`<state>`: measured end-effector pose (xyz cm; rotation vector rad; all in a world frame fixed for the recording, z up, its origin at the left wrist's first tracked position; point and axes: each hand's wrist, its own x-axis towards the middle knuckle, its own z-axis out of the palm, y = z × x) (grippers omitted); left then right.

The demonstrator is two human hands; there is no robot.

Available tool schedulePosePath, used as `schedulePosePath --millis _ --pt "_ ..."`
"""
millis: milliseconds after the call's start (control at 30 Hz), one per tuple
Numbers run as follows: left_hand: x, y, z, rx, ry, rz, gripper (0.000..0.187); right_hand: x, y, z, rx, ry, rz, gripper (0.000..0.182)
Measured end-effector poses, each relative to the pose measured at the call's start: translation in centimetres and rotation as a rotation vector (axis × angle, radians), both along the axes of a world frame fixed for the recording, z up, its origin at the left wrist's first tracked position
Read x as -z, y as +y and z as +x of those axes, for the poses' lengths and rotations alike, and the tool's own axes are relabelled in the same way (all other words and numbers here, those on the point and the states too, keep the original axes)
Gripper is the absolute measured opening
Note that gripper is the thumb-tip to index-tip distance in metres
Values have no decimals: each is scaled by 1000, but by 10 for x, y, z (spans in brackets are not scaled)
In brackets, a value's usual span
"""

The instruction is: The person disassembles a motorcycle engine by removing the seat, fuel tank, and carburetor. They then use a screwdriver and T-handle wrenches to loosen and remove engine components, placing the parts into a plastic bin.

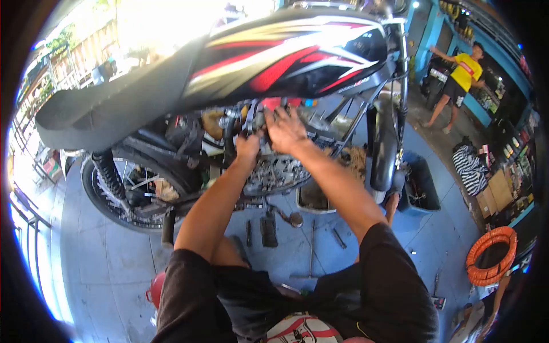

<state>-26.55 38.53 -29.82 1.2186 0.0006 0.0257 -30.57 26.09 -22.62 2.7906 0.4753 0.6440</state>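
Black sleeves (394, 268) framing view; left hand (247, 147) and right hand (284, 131) working close together at engine (277, 174), sitting below fuel tank (286, 63) of motorcycle (234, 83). Left fingers curling, right fingers spreading over it; cannot tell whether either is gripping. Possible trouble: fingers slipping on grimy metal, knuckles scraping; foot catching on T-handle tool (312, 246) lying on floor (114, 251). Tank lettering (353, 89) showing too small to read; distant yellow shirt (466, 71) bearing illegible print
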Motion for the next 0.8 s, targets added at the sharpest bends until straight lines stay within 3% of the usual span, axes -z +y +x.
schedulePosePath --millis 33,133,233,300,333,433,467,500,567,700,800 --pt "-1 -4 -5 -69 -36 15 55 0 -1 -1 -14 -27 -3 85" --pt "17 1 11 31 -57 -51 55 -12 5 -14 35 85 -27 77" --pt "-21 5 -16 106 59 -70 62 -12 -1 -8 24 133 -15 86" --pt "5 6 5 195 -112 -180 68 -15 -2 -11 -7 145 52 87" --pt "24 8 21 171 -164 -102 59 -19 -2 -14 -9 166 42 89" --pt "44 14 45 272 -125 -187 62 -13 -3 -11 -29 125 103 89" --pt "46 19 52 348 -62 -277 81 -9 -4 -8 -26 116 116 90" --pt "40 17 44 349 -69 -281 81 -7 -4 -7 -25 110 111 90" --pt "18 11 21 226 -69 -188 80 -6 -4 -6 -28 117 152 90" --pt "29 1 21 69 -115 -90 71 -16 -1 -10 -5 197 188 84" --pt "40 -13 37 -58 -299 -192 57 0 -6 -2 -3 110 106 81"
